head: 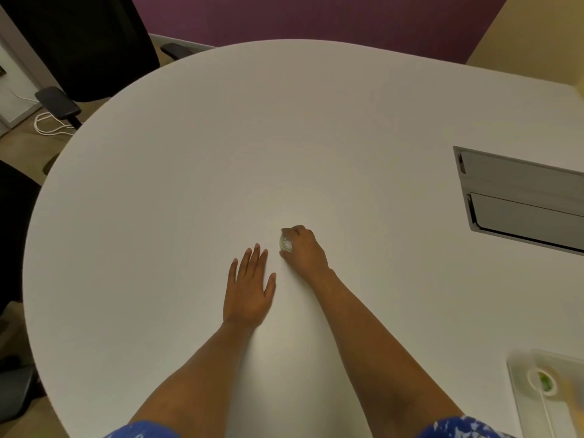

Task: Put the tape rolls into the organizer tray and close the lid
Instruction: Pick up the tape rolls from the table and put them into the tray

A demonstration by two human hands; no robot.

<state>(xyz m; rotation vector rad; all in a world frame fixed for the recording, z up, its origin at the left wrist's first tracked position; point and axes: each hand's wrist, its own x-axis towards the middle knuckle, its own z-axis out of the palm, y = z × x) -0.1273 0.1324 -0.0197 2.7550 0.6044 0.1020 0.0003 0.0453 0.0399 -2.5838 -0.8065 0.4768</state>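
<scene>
- The right hand (305, 248) is out over the middle of the white worktop (252, 137), its fingers curled down around a small clear tape roll (286, 243).
- That roll sits on the worktop, gripped between thumb and fingertips; only its left side shows past the knuckles.
- The left hand (248, 289) lies flat, palm down, fingers spread and straight, holding nothing. It rests just beside the right hand, to its left and a little nearer the person, and is not touching the roll.
- Both forearms are bare; a blue patterned sleeve (455, 428) shows at the bottom edge.
- The organizer tray (518, 387), pale and translucent, stands at the worktop's near right corner, well apart from the hands and partly cut off by the frame's edge.
- A second tape roll (541, 381) lies flat inside the tray, white with a greenish core.
- The tray is blurred; whether its lid is up or off I cannot tell.
- A grey recessed panel (521, 197) is set into the worktop at the right, beyond the tray.
- A black chair (79, 42) stands past the far left edge, with a white cable (47, 124) coiled on the floor beside it.
</scene>
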